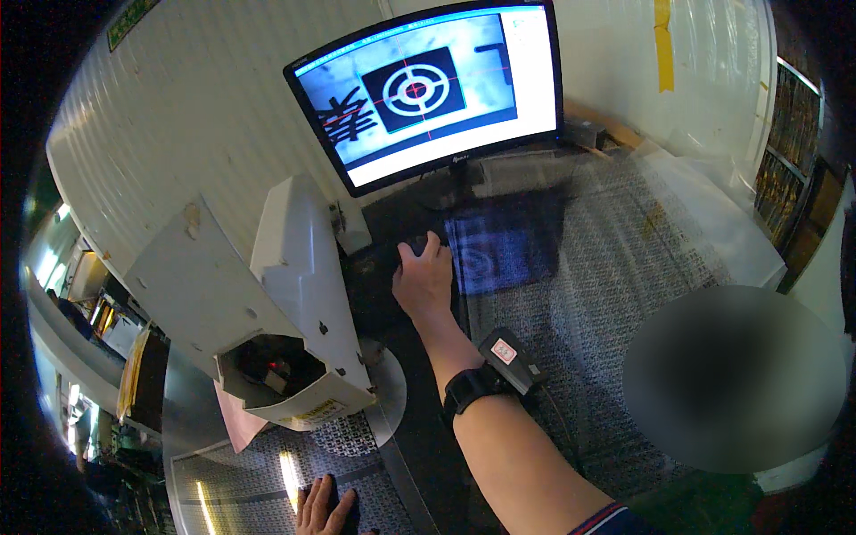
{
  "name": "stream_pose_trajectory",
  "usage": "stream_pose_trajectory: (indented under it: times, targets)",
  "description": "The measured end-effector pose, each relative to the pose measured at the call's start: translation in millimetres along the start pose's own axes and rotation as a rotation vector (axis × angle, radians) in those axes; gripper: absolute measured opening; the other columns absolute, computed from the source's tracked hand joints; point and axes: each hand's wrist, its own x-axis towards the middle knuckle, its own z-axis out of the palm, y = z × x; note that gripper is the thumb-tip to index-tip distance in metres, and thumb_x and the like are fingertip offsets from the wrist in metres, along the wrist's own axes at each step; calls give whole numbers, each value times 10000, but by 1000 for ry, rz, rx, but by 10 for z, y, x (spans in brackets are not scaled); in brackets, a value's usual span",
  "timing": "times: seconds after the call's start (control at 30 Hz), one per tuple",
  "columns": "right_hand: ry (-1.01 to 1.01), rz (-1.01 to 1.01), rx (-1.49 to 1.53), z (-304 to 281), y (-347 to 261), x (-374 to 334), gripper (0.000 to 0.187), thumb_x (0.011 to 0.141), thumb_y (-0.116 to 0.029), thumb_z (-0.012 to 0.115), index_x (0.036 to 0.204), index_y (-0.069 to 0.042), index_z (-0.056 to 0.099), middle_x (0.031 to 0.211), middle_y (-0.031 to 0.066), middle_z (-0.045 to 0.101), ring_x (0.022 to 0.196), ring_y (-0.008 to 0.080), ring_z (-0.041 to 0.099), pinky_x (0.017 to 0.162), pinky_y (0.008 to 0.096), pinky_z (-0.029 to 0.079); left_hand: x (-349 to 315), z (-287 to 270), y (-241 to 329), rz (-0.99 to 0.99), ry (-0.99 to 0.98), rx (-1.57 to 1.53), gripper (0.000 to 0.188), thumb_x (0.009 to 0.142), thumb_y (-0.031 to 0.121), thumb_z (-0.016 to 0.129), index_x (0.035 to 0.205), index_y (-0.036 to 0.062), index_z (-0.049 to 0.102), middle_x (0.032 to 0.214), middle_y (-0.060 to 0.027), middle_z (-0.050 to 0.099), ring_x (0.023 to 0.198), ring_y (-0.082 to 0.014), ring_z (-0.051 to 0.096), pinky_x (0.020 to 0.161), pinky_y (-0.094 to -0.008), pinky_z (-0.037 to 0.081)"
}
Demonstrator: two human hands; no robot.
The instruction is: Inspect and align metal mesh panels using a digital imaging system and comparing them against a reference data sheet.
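Note:
My right hand reaches out over the dark surface below the monitor. Its fingers curl round a small black thing that looks like a computer mouse, mostly covered by the hand. On the right wrist sits a black strap, with a small black box bearing a pale label beside it. At the lower edge my left hand lies flat, fingers stretched out, on a glossy dark panel with a fine pattern. Ahead, a lit monitor displays a ringed target with red crosshairs.
Left of my right hand stands a white metal housing; a small red light glows in its front opening. Pink paper pokes out under it. Clear plastic film covers the patterned surface at right. A thin cable runs beside my right forearm.

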Motion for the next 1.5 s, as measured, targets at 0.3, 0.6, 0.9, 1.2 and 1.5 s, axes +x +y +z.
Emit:
stream_pose_trajectory:
  times: [0.3, 0.6, 0.9, 1.2, 1.5]
  targets:
    - [-41, 16, -10, -59, -7, 18, 317, 724, -157, 623, 1035, -106, 595, 1207, 255, 426, 977, 386, 496, 883, 440, 393, -9, 13, -19, -12, -9, -3, 600, 857, 383, 517, 1350, 68, 386, 1436, -233, 249, 1334, -386, 222, 1075, -515, 137]
    - [55, -1, -47, 46, 19, -2, 386, 672, -157, 668, 1050, -129, 597, 1196, 233, 431, 942, 374, 490, 823, 412, 430, 12, 19, 13, -13, -6, -4, 586, 854, 360, 538, 1346, 76, 397, 1432, -221, 267, 1330, -377, 235, 1077, -507, 140]
    - [16, 2, -65, -22, 10, 2, 370, 679, -180, 671, 1036, -128, 586, 1202, 225, 424, 947, 361, 485, 851, 412, 408, -10, 49, -12, 20, 49, 11, 573, 843, 318, 565, 1338, 76, 406, 1420, -224, 287, 1320, -377, 257, 1075, -514, 157]
    - [34, 4, -31, -11, -2, 6, 320, 683, -153, 660, 994, -116, 592, 1188, 230, 423, 941, 368, 481, 837, 415, 408, -10, 40, -7, 18, 43, 10, 570, 845, 327, 555, 1334, 73, 408, 1422, -223, 283, 1323, -377, 251, 1077, -513, 154]
    - [-16, 22, -47, -32, -8, 6, 345, 693, -163, 655, 1031, -122, 604, 1212, 235, 421, 961, 378, 477, 866, 415, 403, -4, -12, 53, -1, 27, -6, 560, 845, 293, 566, 1328, 53, 415, 1416, -235, 286, 1320, -380, 253, 1080, -507, 143]
